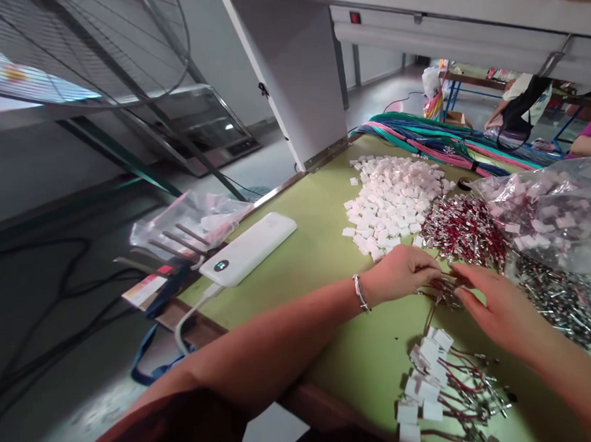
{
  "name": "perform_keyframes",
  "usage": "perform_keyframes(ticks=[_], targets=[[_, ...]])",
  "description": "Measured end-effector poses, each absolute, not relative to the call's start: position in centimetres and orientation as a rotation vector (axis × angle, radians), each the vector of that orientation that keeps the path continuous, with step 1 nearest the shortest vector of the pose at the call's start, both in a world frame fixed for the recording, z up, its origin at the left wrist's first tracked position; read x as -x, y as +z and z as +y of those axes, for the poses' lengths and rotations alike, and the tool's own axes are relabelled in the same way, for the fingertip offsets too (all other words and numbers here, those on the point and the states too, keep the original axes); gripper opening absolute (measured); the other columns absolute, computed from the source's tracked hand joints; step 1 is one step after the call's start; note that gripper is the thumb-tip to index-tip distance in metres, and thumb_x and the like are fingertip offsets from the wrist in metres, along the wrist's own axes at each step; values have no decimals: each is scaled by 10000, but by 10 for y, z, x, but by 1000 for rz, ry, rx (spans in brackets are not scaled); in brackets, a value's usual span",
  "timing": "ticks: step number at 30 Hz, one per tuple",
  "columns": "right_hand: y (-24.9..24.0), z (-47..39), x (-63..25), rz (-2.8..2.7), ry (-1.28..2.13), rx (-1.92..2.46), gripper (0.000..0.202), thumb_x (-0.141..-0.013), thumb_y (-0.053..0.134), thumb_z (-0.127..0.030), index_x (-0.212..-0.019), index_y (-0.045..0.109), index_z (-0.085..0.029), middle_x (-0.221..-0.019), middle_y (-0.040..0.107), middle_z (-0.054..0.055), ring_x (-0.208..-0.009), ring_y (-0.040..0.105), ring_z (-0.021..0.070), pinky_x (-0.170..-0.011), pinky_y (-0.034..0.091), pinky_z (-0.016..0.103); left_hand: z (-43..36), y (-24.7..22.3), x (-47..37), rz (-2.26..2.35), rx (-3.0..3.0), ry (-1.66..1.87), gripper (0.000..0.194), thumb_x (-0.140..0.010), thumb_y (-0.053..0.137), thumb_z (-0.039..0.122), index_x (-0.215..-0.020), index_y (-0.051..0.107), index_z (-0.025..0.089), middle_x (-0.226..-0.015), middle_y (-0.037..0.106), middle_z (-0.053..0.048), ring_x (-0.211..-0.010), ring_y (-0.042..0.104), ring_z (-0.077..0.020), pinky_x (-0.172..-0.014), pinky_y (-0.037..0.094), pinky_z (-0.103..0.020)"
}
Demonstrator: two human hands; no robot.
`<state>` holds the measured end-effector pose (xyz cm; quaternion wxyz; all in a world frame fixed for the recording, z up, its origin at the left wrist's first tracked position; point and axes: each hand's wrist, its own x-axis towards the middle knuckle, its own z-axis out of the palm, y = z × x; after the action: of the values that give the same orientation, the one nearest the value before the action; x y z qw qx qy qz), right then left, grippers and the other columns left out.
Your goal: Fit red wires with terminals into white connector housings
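Observation:
My left hand (403,273), with a silver bracelet (361,293) on its wrist, is closed with its fingertips on a few short red wires (446,294) with metal ends. Facing it, my right hand (498,308) has its thumb and forefinger apart at the edge of the same wires. Just beyond both hands lies a heap of red wires with metal terminals (464,231). A pile of small white plastic connectors (399,198) spreads to the left of that. Nearer me, several white connectors with red wires attached (429,389) lie in a rough row.
A heap of dark, metal-tipped pieces (565,298) and a clear bag of white connectors (549,205) are on the right. Bundled coloured cables (435,142) run along the back. A white power bank (250,250) with a cable lies left, near a fan (79,47). People are at the far right.

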<state>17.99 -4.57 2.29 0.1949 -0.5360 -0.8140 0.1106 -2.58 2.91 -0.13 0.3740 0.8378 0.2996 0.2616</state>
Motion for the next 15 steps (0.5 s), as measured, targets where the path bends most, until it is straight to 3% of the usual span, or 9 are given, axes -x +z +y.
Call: perform_keyframes(ticks=[3,5,8,11,15], targets=[[23,-34,-169,-2277,310,1495,297,-907,391,-206,-963,683,-196,-890,739,87,-761,686,216,-678,523,347,35,-5,26,744,-2238,801,193,-927,531,215,-889,714,167,-810,717,-22,-748,641,-114,-724,512,-233],[19,-29,-173,-2151,304,1515,287,-897,409,-231,-918,692,-196,-832,744,72,-704,679,207,-642,514,329,45,-9,28,819,-2342,913,245,-965,453,202,-1030,687,162,-983,719,-65,-920,642,-153,-847,522,-303],[11,-27,-189,-1960,371,1604,234,-869,489,-321,-850,693,-208,-743,734,40,-622,656,191,-588,492,301,63,-18,31,916,-2603,827,316,-942,409,83,-1167,627,124,-1171,662,-119,-1122,575,-200,-985,472,-380],[2,-30,-204,-1871,418,1687,237,-854,522,-392,-808,679,-221,-721,720,20,-612,640,184,-579,476,295,72,-27,33,929,-2848,541,327,-876,447,2,-1102,648,125,-1139,652,-112,-1132,550,-213,-987,456,-376],[-5,-29,-208,-1886,471,1697,244,-858,517,-405,-774,670,-234,-715,711,10,-621,628,181,-596,477,303,70,-30,33,1013,-2932,395,248,-893,497,51,-1057,655,149,-1013,639,-87,-1023,542,-213,-901,459,-348]])
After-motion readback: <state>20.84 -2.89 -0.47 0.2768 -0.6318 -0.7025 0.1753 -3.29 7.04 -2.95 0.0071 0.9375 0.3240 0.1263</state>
